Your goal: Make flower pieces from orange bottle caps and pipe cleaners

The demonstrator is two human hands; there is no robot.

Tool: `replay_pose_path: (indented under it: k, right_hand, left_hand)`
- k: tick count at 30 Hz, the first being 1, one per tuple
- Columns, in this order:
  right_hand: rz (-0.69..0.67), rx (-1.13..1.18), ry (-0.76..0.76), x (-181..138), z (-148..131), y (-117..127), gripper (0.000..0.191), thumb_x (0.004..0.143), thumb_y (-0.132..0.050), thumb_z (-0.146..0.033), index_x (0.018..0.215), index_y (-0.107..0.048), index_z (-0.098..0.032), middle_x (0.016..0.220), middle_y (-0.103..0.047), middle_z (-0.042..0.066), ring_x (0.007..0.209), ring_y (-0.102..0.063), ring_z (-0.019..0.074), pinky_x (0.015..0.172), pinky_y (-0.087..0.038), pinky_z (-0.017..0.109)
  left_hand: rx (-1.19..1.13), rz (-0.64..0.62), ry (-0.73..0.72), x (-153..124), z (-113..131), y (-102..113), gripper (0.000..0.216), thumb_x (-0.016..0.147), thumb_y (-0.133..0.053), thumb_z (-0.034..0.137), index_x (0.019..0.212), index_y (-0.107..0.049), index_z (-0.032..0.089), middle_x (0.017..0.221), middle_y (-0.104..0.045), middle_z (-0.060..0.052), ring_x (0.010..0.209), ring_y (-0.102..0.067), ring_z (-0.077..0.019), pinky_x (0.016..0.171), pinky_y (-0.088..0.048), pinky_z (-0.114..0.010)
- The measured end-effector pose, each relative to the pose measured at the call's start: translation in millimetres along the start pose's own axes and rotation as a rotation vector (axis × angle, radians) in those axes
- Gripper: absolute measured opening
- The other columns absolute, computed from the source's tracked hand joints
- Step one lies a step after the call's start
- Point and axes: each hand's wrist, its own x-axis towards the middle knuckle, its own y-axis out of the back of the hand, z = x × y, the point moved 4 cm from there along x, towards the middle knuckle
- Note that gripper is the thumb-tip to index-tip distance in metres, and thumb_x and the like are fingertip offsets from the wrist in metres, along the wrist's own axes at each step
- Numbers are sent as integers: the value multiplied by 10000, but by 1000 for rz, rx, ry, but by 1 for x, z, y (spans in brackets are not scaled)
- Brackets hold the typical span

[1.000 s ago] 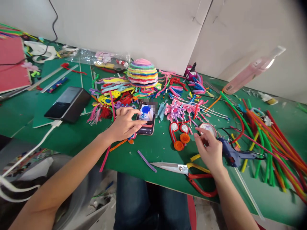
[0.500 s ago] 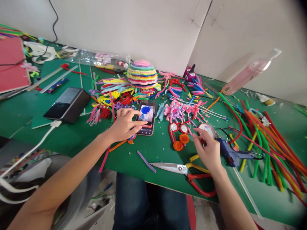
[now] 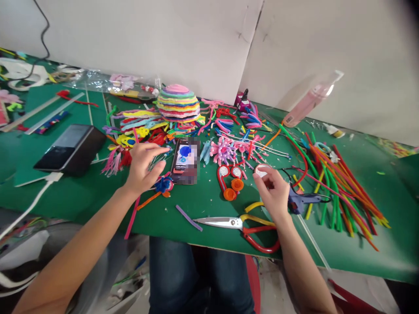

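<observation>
My left hand [image 3: 142, 168] hovers just left of a phone [image 3: 186, 160] that lies lit on the green table [image 3: 209, 205]; its fingers are spread and hold nothing. A small blue pipe-cleaner flower [image 3: 163, 185] lies under its thumb side. My right hand [image 3: 273, 192] is closed in a pinch on a small round white disc [image 3: 262, 170], beside a red and orange pipe-cleaner piece [image 3: 229, 182]. A blue glue gun [image 3: 299, 201] lies right of that hand, and scissors [image 3: 235, 223] with red and yellow handles lie in front of it.
A striped pipe-cleaner dome [image 3: 178, 102] stands at the back amid loose coloured pieces. Long pipe cleaners [image 3: 340, 187] fan out at the right. A black box [image 3: 70, 148] with a white cable sits at the left. A pink spray bottle [image 3: 309, 100] leans against the wall.
My left hand has come off the phone screen and drawn back to the left. My right hand has closed on the round disc. The view has swung to the right.
</observation>
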Motion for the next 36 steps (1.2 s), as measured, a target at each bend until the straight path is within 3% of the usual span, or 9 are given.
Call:
replay_pose_path:
  k: [3, 7, 12, 16, 24, 32, 36]
  right_hand:
    - [71, 76, -57, 7, 1, 11, 186, 816, -624, -354, 914, -616, -197, 529, -466, -75, 450, -396, 70, 452, -325, 213]
    - [139, 104, -68, 12, -4, 29, 190, 818, -621, -342, 934, -613, -193, 542, -481, -71, 450, -395, 69, 435, -308, 212]
    - [172, 76, -57, 6, -6, 51, 205, 817, -623, -334, 964, -608, -192, 550, -512, -64, 444, -406, 73, 431, -316, 215]
    - [173, 51, -69, -3, 4, 59, 220, 816, -622, -344, 980, -606, -197, 563, -524, -59, 447, -431, 79, 426, -327, 216]
    - [179, 36, -89, -10, 14, 62, 238, 809, -628, -356, 985, -607, -197, 559, -526, -59, 451, -431, 79, 444, -353, 218]
    - [158, 43, -94, -12, 12, 60, 216, 813, -623, -346, 969, -611, -197, 560, -518, -56, 468, -434, 86, 453, -349, 224]
    - [136, 24, -98, -14, 14, 61, 220, 816, -616, -358, 962, -615, -193, 569, -537, -48, 478, -449, 90, 457, -353, 227]
  left_hand:
    - [13, 114, -38, 10, 12, 7, 215, 801, -623, 316, 1000, -621, 235, 889, -652, -63, 883, -610, -243, 833, -458, -424]
    - [-33, 123, -40, 27, 33, 7, 247, 779, -629, 222, 1024, -603, 240, 801, -694, -18, 807, -650, -218, 817, -482, -400]
    - [-317, 10, 302, 31, 50, 2, 320, 779, -640, 303, 1079, -561, 225, 834, -705, -16, 817, -689, -198, 812, -529, -351]
    - [-605, -123, 526, 20, 72, 1, 332, 781, -627, 320, 1079, -531, 209, 789, -710, -32, 793, -710, -207, 681, -567, -305]
    - [-716, -233, 582, 19, 109, 15, 314, 760, -612, 249, 1055, -515, 201, 774, -735, -33, 735, -713, -187, 610, -570, -266]
    - [-749, -223, 595, 18, 114, 17, 339, 740, -653, 263, 1052, -529, 207, 756, -729, -28, 727, -712, -192, 577, -561, -261]
    - [-750, -52, 619, 15, 96, 22, 402, 718, -709, 284, 1077, -542, 217, 677, -690, 15, 686, -705, -175, 593, -557, -252]
